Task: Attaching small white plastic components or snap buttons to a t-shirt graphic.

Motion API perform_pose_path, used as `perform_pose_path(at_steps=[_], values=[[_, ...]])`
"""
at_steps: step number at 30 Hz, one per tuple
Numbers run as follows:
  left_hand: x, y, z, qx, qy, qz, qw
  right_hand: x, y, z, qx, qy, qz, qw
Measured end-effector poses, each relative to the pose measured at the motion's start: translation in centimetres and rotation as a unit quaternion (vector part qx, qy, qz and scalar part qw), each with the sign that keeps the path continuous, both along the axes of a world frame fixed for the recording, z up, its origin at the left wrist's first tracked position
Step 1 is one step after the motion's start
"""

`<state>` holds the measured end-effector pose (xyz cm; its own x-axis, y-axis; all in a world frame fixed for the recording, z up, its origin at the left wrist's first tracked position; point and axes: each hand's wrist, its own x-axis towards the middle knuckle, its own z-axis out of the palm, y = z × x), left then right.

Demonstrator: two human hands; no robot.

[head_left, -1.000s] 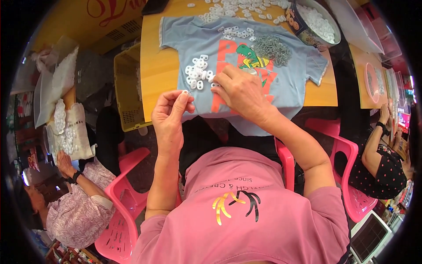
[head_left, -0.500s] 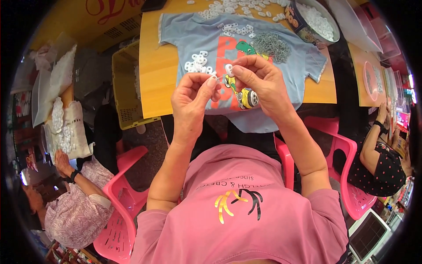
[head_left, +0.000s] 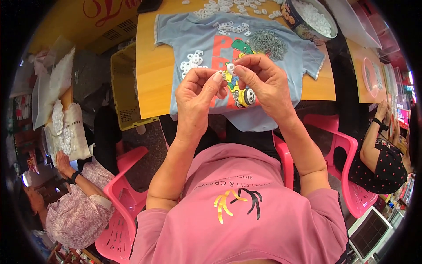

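Both my hands are raised over a blue-grey T-shirt (head_left: pixel 184 44) spread on the table. Between thumb and fingertips, my right hand (head_left: pixel 263 83) pinches a small white oval plastic piece (head_left: pixel 231 68) with holes. Close beside it, my left hand (head_left: pixel 195 94) is closed in a pinch; something tiny seems to sit at its fingertips, too small to name. Loose white plastic pieces (head_left: pixel 192 61) lie on the shirt just beyond my left hand. More white pieces (head_left: pixel 231 28) are farther up the shirt, next to a heap of small grey metal parts (head_left: pixel 269 45).
Many white pieces (head_left: pixel 220 6) are scattered along the far side of the wooden table (head_left: pixel 149 79). A round tin (head_left: pixel 303 24) full of white pieces stands at far right. A yellow crate (head_left: pixel 127 112) is left of the table. People sit at both sides on pink chairs (head_left: pixel 127 185).
My left fingertips have shifted slightly right and up, closer to the white piece in my right hand. The right hand keeps its pinch, and the view has shifted slightly.
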<state>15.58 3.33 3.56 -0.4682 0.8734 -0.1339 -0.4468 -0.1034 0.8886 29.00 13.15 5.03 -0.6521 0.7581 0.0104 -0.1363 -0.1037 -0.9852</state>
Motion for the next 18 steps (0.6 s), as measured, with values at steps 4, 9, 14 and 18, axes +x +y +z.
perform_pose_path(at_steps=[4, 9, 14, 18], values=[[0.06, -0.01, 0.03, 0.002, 0.003, -0.002, 1.000, -0.16, -0.21, -0.06, 0.065, -0.023, -0.032, 0.997], [0.04, 0.10, -0.07, 0.004, -0.002, 0.007, 1.000, -0.08, -0.23, -0.43, 0.139, -0.046, -0.039, 0.988], [0.08, 0.06, 0.08, -0.003, 0.002, 0.014, 1.000, -0.15, -0.46, -0.44, 0.115, -0.024, -0.040, 0.992], [0.29, -0.01, 0.62, 0.001, -0.009, 0.001, 1.000, 0.10, 0.22, -0.50, -0.073, 0.040, 0.008, 0.996]])
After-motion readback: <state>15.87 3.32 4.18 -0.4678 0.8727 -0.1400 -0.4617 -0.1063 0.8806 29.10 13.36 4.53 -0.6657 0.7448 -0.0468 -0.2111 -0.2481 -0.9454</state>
